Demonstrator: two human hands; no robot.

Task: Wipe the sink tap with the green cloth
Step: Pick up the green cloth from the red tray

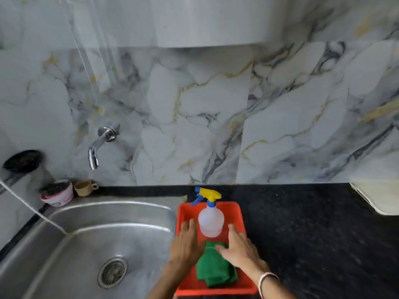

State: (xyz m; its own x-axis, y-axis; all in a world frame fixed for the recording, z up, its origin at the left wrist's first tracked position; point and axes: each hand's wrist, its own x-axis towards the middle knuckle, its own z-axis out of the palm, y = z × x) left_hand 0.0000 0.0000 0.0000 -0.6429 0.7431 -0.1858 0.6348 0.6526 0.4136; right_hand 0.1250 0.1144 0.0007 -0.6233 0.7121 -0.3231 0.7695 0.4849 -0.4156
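Observation:
A folded green cloth (213,269) lies in a red tray (236,209) on the black counter, right of the sink. A clear spray bottle (211,221) with a blue and yellow trigger stands in the tray behind the cloth. My left hand (186,244) hovers flat over the tray's left side, fingers apart, holding nothing. My right hand (238,248) is spread over the cloth's right part, its thumb resting on the cloth's top edge. The chrome tap (98,145) juts from the marble wall above the steel sink (64,212), far left of both hands.
A pink tub (58,194) and a beige cup (85,187) stand behind the sink. A black round holder (22,160) is fixed to the left wall. A white hose (30,209) crosses the sink's left corner. A white object (377,197) sits at the counter's right edge.

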